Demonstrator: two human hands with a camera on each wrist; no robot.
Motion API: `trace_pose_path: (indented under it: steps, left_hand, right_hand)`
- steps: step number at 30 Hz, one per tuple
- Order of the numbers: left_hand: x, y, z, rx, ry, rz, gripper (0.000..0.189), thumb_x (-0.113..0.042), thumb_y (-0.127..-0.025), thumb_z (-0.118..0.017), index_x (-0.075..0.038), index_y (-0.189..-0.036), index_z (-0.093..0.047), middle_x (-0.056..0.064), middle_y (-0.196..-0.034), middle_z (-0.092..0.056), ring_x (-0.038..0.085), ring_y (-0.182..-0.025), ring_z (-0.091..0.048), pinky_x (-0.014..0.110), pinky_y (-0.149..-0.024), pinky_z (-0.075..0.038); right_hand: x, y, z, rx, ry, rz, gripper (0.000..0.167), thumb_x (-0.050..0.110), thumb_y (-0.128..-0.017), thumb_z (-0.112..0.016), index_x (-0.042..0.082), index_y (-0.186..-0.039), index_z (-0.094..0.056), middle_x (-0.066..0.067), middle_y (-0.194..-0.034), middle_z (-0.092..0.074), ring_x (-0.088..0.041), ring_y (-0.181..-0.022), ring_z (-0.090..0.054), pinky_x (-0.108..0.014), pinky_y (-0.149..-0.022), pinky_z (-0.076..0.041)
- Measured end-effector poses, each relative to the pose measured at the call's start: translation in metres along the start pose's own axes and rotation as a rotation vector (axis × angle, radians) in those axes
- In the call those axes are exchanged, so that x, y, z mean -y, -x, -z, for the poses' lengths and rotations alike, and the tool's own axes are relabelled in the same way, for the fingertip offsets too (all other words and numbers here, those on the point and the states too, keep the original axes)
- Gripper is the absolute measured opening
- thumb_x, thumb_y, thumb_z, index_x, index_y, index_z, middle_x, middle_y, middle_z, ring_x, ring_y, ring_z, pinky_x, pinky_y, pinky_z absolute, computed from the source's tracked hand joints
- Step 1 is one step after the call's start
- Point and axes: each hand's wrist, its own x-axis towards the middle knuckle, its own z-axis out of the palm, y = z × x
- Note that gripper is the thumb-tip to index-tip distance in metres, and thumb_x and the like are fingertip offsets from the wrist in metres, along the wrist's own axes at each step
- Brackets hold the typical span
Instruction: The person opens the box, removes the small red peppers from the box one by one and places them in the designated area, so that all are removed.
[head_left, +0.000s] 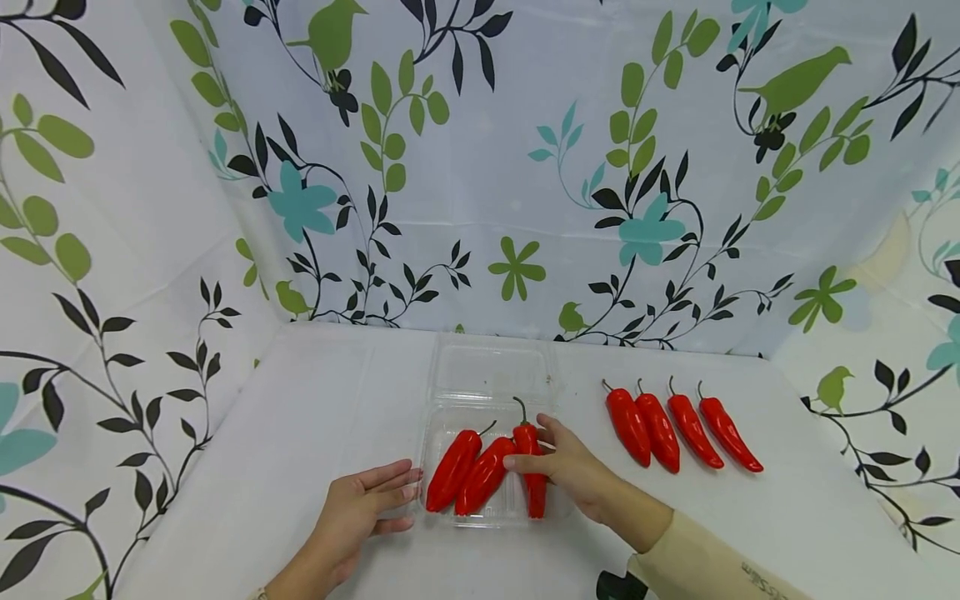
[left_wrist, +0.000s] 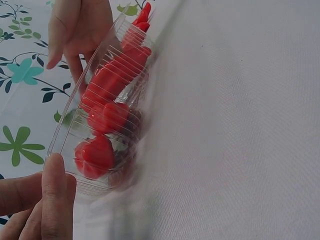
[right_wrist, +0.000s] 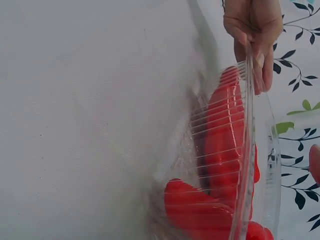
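The right hand [head_left: 567, 468] pinched a red pepper [head_left: 535, 493] at the right side of the clear box [head_left: 442, 421], between thumb and fingers, long axis pointing away from the person. The left hand [head_left: 358, 512], straight-fingered, touched the box's left edge, farther off. Four peppers [head_left: 660, 433] lay right of the grip.

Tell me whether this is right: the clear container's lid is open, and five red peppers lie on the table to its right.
Not five: the head view shows four red peppers on the table right of the clear container. Its lid is open, as stated.
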Motion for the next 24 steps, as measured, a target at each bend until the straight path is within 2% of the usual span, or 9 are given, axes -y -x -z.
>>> trace_pose_path:
  steps: [11, 18, 24]
  left_hand:
    - [0.001, 0.000, 0.000, 0.010, 0.004, -0.004, 0.051, -0.007, -0.090, -0.075, 0.009, -0.136, -0.058, 0.019, -0.126, -0.067, 0.026, -0.108, -0.070, 0.041, -0.077, -0.062]
    - [0.001, 0.001, 0.001, 0.005, 0.008, -0.005, 0.051, -0.006, -0.090, -0.075, 0.009, -0.136, -0.057, 0.019, -0.126, -0.067, 0.027, -0.109, -0.069, 0.041, -0.077, -0.063]
    - [0.002, 0.001, 0.002, 0.010, 0.016, -0.007, 0.053, -0.006, -0.089, -0.076, 0.010, -0.136, -0.057, 0.020, -0.125, -0.067, 0.027, -0.109, -0.069, 0.041, -0.076, -0.063]
  right_hand:
    - [-0.011, -0.008, -0.009, -0.033, 0.003, 0.010, 0.095, 0.002, -0.079, -0.081, -0.001, -0.156, -0.026, -0.025, -0.148, -0.041, -0.045, -0.131, -0.043, -0.051, -0.092, -0.057]
    - [-0.013, -0.009, -0.012, -0.066, 0.003, -0.007, 0.097, 0.001, -0.076, -0.081, 0.001, -0.156, -0.026, -0.025, -0.146, -0.041, -0.044, -0.128, -0.043, -0.051, -0.087, -0.059]
    - [-0.011, -0.008, -0.011, -0.057, -0.055, -0.007, 0.094, 0.001, -0.077, -0.081, 0.003, -0.155, -0.029, -0.025, -0.145, -0.041, -0.044, -0.129, -0.044, -0.051, -0.087, -0.059]
